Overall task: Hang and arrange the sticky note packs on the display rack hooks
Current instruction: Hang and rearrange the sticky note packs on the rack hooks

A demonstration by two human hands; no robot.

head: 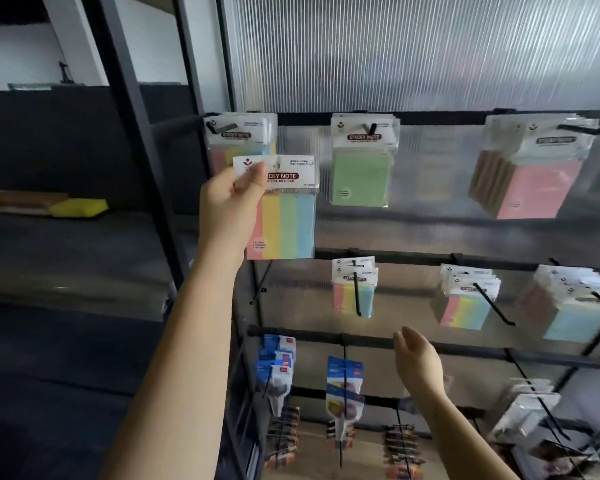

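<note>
Sticky note pack (284, 209): being pinched at header by left grip (232, 195), hanging just below top-left hook (219, 126), hole lining up for threading. Right grip (416, 358) hovering released, well below hook.

We take the ribbed translucent panel (413, 50) as our landmark. Left of it we see a dark metal upright (132, 133), and further left a yellow sponge-like block (78, 206) lying on a dark shelf (66, 244). Well below the panel hang blue-and-white packets (343, 386), with another cluster of them (276, 362) to their left. Lower still hang rows of black binder clips (400, 448), and clear plastic bags (527, 410) hang toward the lower right.
</note>
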